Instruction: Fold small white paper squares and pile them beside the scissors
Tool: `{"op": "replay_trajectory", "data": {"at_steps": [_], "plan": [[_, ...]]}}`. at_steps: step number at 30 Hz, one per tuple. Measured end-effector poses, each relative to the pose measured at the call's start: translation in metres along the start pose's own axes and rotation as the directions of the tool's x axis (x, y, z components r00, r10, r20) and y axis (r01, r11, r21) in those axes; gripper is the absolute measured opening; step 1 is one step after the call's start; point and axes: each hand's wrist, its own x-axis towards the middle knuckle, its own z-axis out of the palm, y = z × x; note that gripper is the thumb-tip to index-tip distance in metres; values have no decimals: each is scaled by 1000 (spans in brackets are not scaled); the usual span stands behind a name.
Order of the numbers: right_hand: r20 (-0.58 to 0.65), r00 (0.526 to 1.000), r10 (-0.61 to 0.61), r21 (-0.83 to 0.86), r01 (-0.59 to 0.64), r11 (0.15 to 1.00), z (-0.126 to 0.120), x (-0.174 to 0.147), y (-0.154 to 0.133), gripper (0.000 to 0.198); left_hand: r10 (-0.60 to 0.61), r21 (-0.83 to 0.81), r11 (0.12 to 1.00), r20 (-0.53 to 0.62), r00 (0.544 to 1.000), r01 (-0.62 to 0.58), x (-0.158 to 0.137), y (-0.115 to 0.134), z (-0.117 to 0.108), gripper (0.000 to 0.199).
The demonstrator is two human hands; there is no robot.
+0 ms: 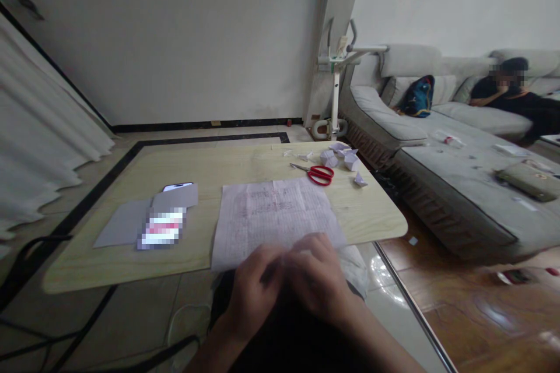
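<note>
My left hand and my right hand meet at the front edge of the table, above my lap. Their fingers are closed and pressed together at the tips. Whatever they hold is hidden and blurred; a small pale bit shows near the right fingers. Just beyond them a large creased sheet of printed paper lies flat, its near edge partly covered by my hands. Past its far right corner rest red-handled scissors, with several folded paper pieces behind them.
On the left of the wooden table lie white paper sheets, a phone and a bright blurred-out screen. A grey sofa stands at the right, with a person seated on it. A white curtain hangs at the left.
</note>
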Motion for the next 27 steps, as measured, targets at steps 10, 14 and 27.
{"op": "replay_trajectory", "data": {"at_steps": [10, 14, 27], "plan": [[113, 992, 53, 40, -58, 998, -3, 2, -1, 31, -6, -36, 999, 50, 999, 8, -1, -1, -1, 21], [125, 991, 45, 3, -46, 999, -4, 2, 0, 31, -31, -46, 998, 57, 998, 34, 0, -1, 0, 23], [-66, 998, 8, -74, -13, 997, 3, -2, 8, 23, -278, -206, 931, 132, 951, 301, -3, -1, -5, 14]]}}
